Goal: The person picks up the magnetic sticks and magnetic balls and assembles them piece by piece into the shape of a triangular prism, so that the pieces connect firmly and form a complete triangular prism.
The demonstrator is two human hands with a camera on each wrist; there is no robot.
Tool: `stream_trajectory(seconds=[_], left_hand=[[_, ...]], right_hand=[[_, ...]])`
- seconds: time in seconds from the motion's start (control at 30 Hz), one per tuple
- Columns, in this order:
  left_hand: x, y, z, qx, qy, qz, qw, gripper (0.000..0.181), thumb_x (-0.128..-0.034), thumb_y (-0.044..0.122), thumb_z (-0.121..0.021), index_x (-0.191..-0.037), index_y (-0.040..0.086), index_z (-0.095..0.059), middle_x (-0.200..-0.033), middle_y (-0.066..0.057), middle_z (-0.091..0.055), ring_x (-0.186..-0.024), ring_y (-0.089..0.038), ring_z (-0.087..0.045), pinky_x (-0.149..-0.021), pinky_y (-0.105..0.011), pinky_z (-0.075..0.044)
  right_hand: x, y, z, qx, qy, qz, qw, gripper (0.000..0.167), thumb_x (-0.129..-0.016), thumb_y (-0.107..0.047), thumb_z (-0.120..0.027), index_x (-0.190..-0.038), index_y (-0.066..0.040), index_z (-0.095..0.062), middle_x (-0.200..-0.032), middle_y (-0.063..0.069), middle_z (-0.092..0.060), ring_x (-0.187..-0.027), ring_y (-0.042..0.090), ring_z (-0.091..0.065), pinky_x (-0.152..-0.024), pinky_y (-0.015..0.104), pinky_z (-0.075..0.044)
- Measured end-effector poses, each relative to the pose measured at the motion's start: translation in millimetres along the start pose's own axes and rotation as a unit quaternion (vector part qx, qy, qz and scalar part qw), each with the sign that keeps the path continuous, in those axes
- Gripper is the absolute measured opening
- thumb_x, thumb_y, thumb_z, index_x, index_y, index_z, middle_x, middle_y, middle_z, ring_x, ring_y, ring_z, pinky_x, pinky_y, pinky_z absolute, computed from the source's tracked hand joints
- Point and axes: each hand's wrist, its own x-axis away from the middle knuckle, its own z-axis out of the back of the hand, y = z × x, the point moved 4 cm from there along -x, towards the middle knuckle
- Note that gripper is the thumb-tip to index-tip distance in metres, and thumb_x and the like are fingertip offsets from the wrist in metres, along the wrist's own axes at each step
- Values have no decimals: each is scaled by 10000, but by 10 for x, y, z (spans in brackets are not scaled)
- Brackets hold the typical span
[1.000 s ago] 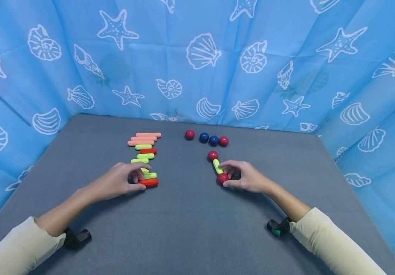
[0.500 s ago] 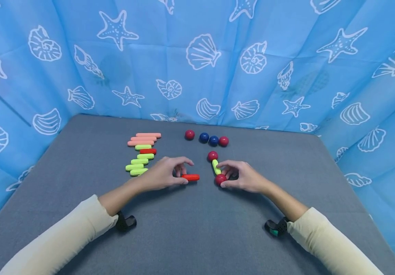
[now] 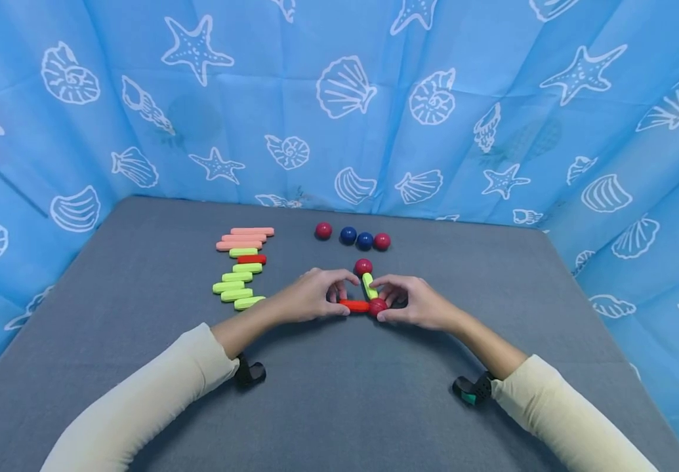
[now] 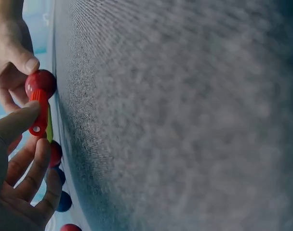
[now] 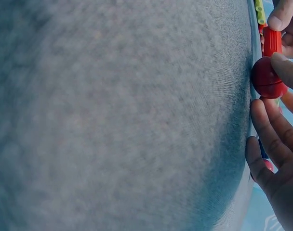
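My left hand (image 3: 315,296) pinches a short red stick (image 3: 355,306) between thumb and fingers. The stick's right end meets a dark red ball (image 3: 378,307), which my right hand (image 3: 418,301) grips from the right. A yellow-green stick (image 3: 369,286) runs from this ball up to a second red ball (image 3: 363,266) farther back. In the left wrist view the red stick (image 4: 39,113) shows a round hole at its near end, with the ball (image 4: 41,83) at its other end. A seam crosses the held ball (image 5: 268,79) in the right wrist view.
Several yellow-green sticks (image 3: 237,295) and a red stick (image 3: 252,259) lie in a column at the left. Pink sticks (image 3: 245,238) lie behind them. Two red balls (image 3: 323,230) and two blue balls (image 3: 348,235) stand near the back edge of the grey table (image 3: 339,393).
My left hand has carried the red stick rightward from the column to the ball in my right hand. The right hand, ball and yellow-green stick have shifted slightly left.
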Motion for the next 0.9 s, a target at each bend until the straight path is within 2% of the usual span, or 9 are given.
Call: stream_trajectory(seconds=[0.1, 0.2, 0.4, 0.6, 0.77, 0.9], left_hand=[[40, -2, 22, 67, 26, -10, 10000, 509, -872, 174, -782, -1332, 85, -582, -922, 41, -634, -730, -99, -588, -676, -266, -503], [148, -23, 83, 115, 36, 26, 9999, 509, -875, 154, -773, -1339, 80, -577, -932, 17, -634, -742, -112, -591, -679, -265, -507], [551, -143, 310, -79, 246, 168, 9995, 492, -878, 146, -764, -1332, 85, -584, -943, 19, -642, -787, -110, -592, -692, -278, -509], [956, -270, 543, -286, 573, 261, 9976, 425, -852, 80, -780, -1252, 68, -636, -940, 28, -667, -817, -99, -608, -728, -296, -531], [1221, -334, 675, -502, 695, 368, 9956, 385, -835, 58, -789, -1200, 80, -670, -928, 28, -679, -832, -92, -610, -724, -301, -536], [1374, -404, 735, -684, 747, 528, 9935, 405, -817, 59, -807, -1198, 89, -674, -913, 47, -676, -811, -79, -605, -720, -293, -534]], right_hand=[[-2, 11, 0, -20, -19, -13, 10000, 537, -840, -145, -805, -1315, -15, -591, -1059, 76, -672, -945, 217, -626, -861, 436, -536], [-2, 11, 0, -30, -76, -58, 9999, 539, -847, -158, -799, -1325, -27, -587, -1070, 73, -668, -954, 213, -622, -870, 433, -531], [25, -6, 19, 57, -48, -19, 10000, 530, -845, -144, -797, -1320, -32, -592, -1057, 53, -660, -944, 198, -612, -857, 392, -531], [60, 9, 36, 27, 8, -34, 10000, 528, -832, -118, -806, -1310, -32, -597, -1047, 43, -659, -939, 194, -612, -847, 359, -534], [46, 22, 36, -50, -68, -122, 9999, 543, -839, -134, -802, -1331, -57, -585, -1072, 41, -654, -961, 197, -609, -869, 377, -527], [18, 25, 29, -59, -132, -135, 9998, 547, -842, -140, -798, -1337, -61, -581, -1077, 38, -653, -959, 198, -612, -873, 378, -526]])
